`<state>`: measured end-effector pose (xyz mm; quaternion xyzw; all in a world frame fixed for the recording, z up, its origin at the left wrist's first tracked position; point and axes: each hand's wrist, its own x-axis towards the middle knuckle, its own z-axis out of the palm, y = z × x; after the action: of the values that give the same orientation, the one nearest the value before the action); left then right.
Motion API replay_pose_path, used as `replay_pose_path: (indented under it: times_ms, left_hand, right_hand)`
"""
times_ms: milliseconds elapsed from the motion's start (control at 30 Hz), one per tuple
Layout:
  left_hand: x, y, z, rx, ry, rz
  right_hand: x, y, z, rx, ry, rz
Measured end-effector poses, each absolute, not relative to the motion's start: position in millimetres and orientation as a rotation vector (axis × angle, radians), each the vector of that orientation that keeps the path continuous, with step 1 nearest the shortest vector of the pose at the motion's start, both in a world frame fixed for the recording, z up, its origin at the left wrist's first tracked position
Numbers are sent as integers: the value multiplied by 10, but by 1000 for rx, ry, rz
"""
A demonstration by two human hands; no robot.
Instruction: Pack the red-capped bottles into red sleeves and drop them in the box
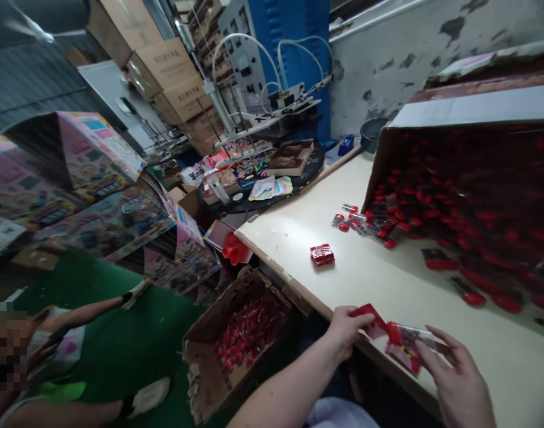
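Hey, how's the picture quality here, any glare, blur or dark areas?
Head view: a bright patch on the pale tabletop, sheen on the plastic packet in the right hand. Head view again: the large open box dark inside, red-capped tubes toward the right edge blurred, the scene slanted.

Looks from a single head-worn mount, forward and down with a sideways tilt, across the near edge of the white, flat-topped bench (365, 279). Sits close above the bare left hand (344, 331) and bare right hand (456, 368) at that edge. Reaches wide past the bench's left corner to the smooth green floor (164, 315) and distant blue metal cabinet (298, 30).
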<state>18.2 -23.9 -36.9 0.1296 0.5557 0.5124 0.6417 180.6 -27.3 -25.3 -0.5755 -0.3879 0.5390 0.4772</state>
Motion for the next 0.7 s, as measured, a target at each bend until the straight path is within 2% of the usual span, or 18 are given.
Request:
replay_pose_path:
  times_ms: [167,500,700]
  left_hand:
    - [87,-177,-342,275,1384,1245]
    - [-44,-60,-142,33,1187,1209]
    - [32,-77,-130,32,1171,1185]
  right_hand:
    - [1769,-252,-242,-1368,-929,1319]
    - [1613,-280,60,-1173,-884,1363]
    - [1633,-277,29,-1133,-994,1456]
